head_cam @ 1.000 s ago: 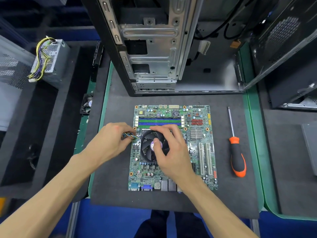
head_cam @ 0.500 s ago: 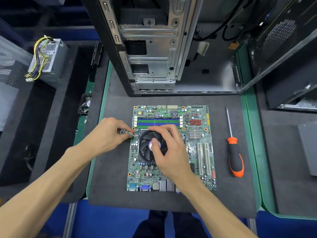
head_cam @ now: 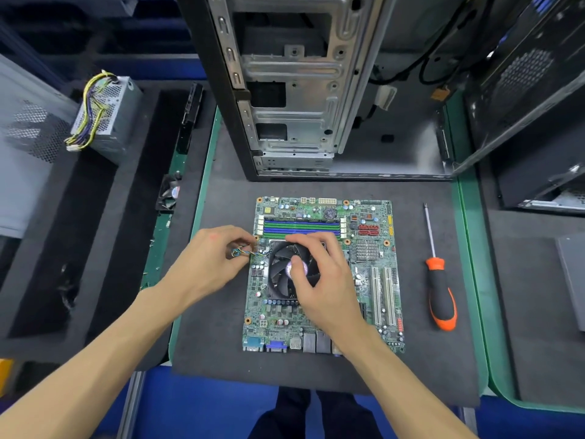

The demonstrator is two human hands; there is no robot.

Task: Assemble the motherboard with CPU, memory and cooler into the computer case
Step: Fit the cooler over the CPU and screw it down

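There are one motherboard (head_cam: 373,280), one cooler fan (head_cam: 281,274) on it, one screwdriver (head_cam: 438,280), one open computer case (head_cam: 300,90), one power supply (head_cam: 107,115), one small loose fan (head_cam: 169,193) and two hands, left hand (head_cam: 212,264) and right hand (head_cam: 323,280).

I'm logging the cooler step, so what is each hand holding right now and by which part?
Left hand pinches the fan cable near its free end. Right hand grips the cooler fan from above.

Table (head_cam: 471,280) with green edge under a dark grey foam mat (head_cam: 221,343), green motherboard (head_cam: 373,280) flat at frame centre, orange-and-black screwdriver (head_cam: 438,286) just right of it, open computer case (head_cam: 291,90) at upper centre, black foam tray (head_cam: 63,248) at left.
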